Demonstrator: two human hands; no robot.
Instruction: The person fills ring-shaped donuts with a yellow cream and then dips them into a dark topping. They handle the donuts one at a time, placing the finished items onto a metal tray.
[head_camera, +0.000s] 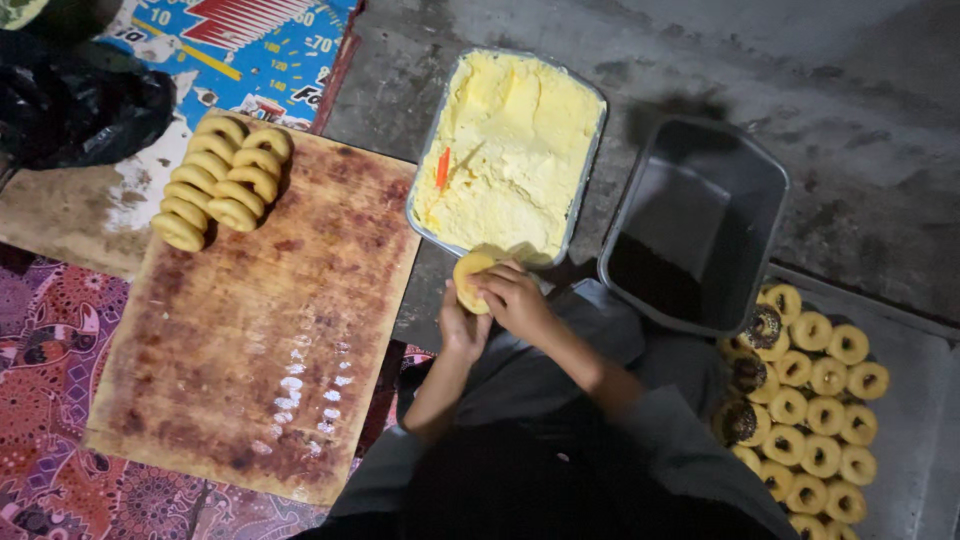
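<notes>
left hand (462, 325) cups dough ring (470, 281) | right hand (515, 298) grip pinches its edge | wooden board (260, 330) half bare

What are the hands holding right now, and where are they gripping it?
A round yellow dough piece. The left hand cups it from below and behind, while the right hand presses its right edge with the fingers.

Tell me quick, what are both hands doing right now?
Left hand: cupped under the round yellow dough piece, holding it.
Right hand: fingers closed over the same dough piece, pressing it against the left hand.
</notes>
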